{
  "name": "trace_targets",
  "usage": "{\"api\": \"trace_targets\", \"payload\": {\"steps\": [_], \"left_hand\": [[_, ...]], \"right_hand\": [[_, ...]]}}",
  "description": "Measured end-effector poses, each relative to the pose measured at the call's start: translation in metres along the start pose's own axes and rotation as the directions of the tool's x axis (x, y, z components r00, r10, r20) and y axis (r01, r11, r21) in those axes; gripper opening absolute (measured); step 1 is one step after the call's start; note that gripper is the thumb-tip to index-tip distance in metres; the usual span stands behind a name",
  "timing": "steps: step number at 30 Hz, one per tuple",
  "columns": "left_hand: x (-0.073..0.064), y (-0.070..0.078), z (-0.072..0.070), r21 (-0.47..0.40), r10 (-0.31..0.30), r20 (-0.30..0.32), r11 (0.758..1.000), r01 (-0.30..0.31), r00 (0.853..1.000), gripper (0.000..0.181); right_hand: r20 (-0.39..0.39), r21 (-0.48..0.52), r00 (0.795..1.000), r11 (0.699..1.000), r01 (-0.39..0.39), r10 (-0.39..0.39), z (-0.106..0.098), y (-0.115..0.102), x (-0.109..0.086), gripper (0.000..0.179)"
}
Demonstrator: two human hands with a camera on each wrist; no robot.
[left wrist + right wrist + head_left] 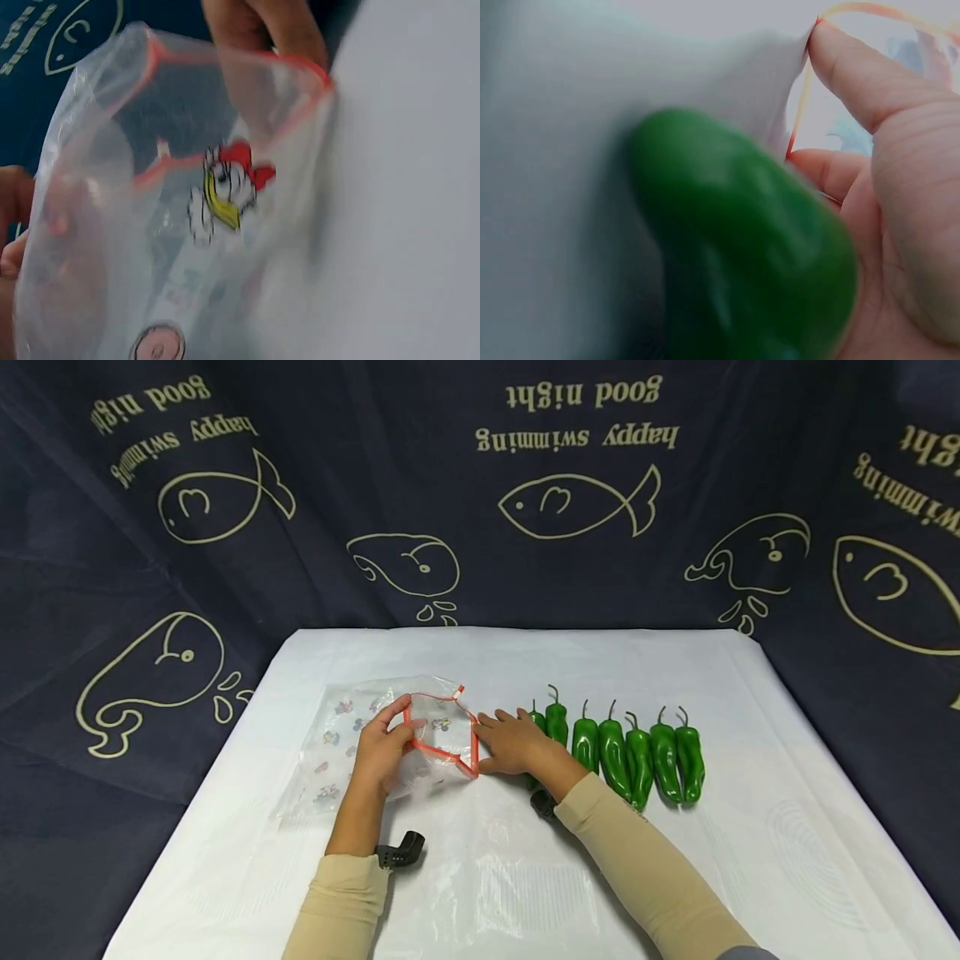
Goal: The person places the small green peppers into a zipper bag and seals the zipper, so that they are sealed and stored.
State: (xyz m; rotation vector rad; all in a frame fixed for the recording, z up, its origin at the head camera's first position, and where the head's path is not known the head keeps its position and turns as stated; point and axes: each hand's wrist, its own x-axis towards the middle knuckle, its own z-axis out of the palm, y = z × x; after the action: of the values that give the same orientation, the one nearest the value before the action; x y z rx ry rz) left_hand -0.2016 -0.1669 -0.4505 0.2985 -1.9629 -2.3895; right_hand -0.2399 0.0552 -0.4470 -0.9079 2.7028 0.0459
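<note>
A clear plastic zipper bag (337, 760) with a red rim and small cartoon prints lies on the table, its mouth spread wide. My left hand (381, 752) holds the left side of the rim, thumb and index finger at the red strip. On the opposite side, the spread fingers of my right hand (517, 745) touch the rim, palm down. In the right wrist view, the thumb (847, 64) meets a rim corner, and a green pepper (735, 225) lies close under the palm. A duck print (229, 184) shows through the plastic in the left wrist view.
Several green peppers (613, 752) lie in a row to the right, stems pointing away; my right hand and forearm partly cover the leftmost ones. White cloth (480, 902) covers the table. A dark curtain (450, 460) with fish and whale drawings hangs behind and at both sides.
</note>
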Motion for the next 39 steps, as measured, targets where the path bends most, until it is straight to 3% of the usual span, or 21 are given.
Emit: {"api": "trace_targets", "payload": {"steps": [3,8,11,14,18,20,22,24,26,30,33,36,39], "left_hand": [[0.003,0.001,0.002,-0.182,-0.008,0.001,0.983,0.008,1.0,0.063],[0.002,0.001,0.005,-0.365,-0.008,0.04,0.931,0.022,0.999,0.067],[0.0,-0.001,0.006,-0.49,0.006,0.059,0.872,0.023,0.998,0.067],[-0.002,-0.004,0.008,-0.61,0.034,0.067,0.793,0.014,0.997,0.065],[-0.003,-0.006,0.01,-0.713,0.059,0.081,0.701,0.016,0.995,0.059],[-0.003,-0.007,0.01,-0.743,0.062,0.089,0.669,0.025,0.994,0.058],[-0.004,-0.008,0.01,-0.753,0.059,0.091,0.657,0.03,0.994,0.057],[-0.005,-0.008,0.012,-0.738,0.055,0.09,0.674,0.029,0.994,0.058],[-0.006,-0.009,0.013,-0.698,0.051,0.095,0.715,0.03,0.994,0.061],[-0.007,-0.011,0.015,-0.533,0.036,0.103,0.846,0.025,0.994,0.065],[-0.007,-0.014,0.016,-0.4,0.005,0.098,0.916,0.034,0.995,0.063],[-0.007,-0.016,0.016,-0.337,-0.016,0.08,0.941,0.042,0.997,0.062],[-0.007,-0.016,0.015,-0.334,-0.014,0.061,0.942,0.033,0.998,0.062]], "right_hand": [[-0.003,0.012,1.0,1.0,-0.006,0.006,0.0,0.0,0.0,0.081],[-0.007,0.012,1.0,1.0,-0.018,0.018,0.003,0.0,0.003,0.082],[-0.015,0.01,1.0,1.0,-0.015,0.015,0.004,-0.001,0.004,0.082],[-0.015,0.004,1.0,1.0,-0.018,0.018,0.004,-0.003,0.005,0.082],[-0.002,0.013,0.999,0.999,-0.035,0.035,0.003,-0.004,0.005,0.082],[0.01,0.022,0.999,0.999,-0.047,0.047,0.003,-0.004,0.005,0.083],[0.018,0.031,0.998,0.998,-0.056,0.056,0.002,-0.004,0.005,0.083],[0.019,0.039,0.998,0.997,-0.06,0.059,0.002,-0.004,0.004,0.084],[0.013,0.047,0.998,0.997,-0.058,0.057,0.002,-0.003,0.004,0.084],[-0.017,0.053,0.999,0.998,-0.032,0.033,0.001,-0.001,0.004,0.082],[-0.059,0.077,0.998,0.997,0.003,0.002,0.0,0.002,0.0,0.077],[-0.106,0.126,0.994,0.992,0.026,-0.013,-0.004,0.007,-0.006,0.072],[-0.159,0.18,0.987,0.983,0.038,-0.009,-0.009,0.013,-0.015,0.07]]}}
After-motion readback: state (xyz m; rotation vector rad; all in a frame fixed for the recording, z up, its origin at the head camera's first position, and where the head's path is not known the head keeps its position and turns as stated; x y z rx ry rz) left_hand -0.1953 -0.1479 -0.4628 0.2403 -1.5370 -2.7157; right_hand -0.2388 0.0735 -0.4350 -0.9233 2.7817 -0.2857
